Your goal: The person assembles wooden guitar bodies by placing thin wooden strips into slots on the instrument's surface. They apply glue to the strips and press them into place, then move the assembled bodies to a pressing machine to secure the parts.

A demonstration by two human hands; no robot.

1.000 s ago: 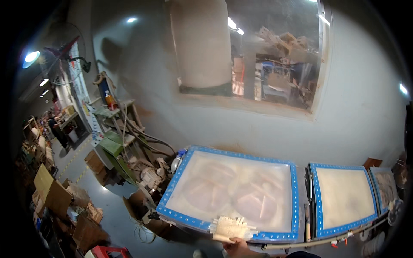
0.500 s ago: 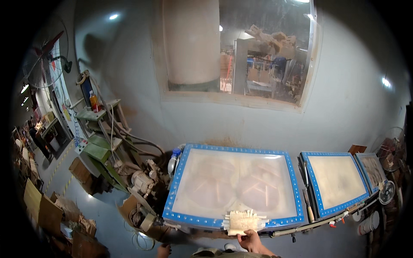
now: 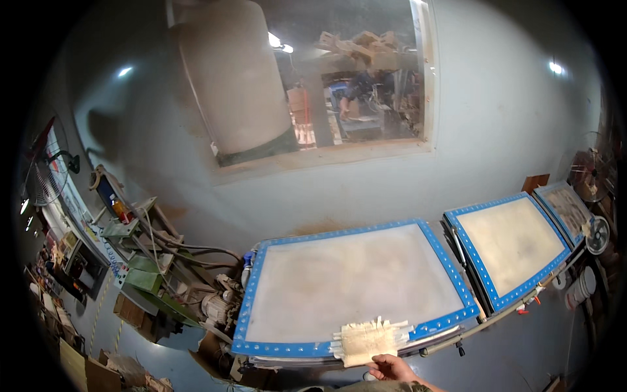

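My right hand [image 3: 394, 368] is closed on the lower edge of a cream-coloured, frayed pad [image 3: 366, 343], with the fingertips at its underside. Pale strips stick out from the pad's sides. It lies over the front edge of a wide blue frame [image 3: 287, 349] with rows of studs. A cloudy, translucent sheet [image 3: 353, 277] is stretched inside that frame; only faint brownish patches show through it. My left hand is out of view.
Rightward stand a second blue-framed panel [image 3: 513, 245], a smaller one [image 3: 565, 208] and a small fan [image 3: 597, 235]. A pipe [image 3: 450, 342] runs along the front. At left are a green machine stand [image 3: 145, 276], hoses, a motor [image 3: 219, 307] and cardboard boxes [image 3: 81, 369]. A window [image 3: 356, 147] is in the wall behind.
The view has turned and tilted. The round shapes and sticks that showed under the sheet have faded to a blur. My left hand has left the view; my right stays at the pad.
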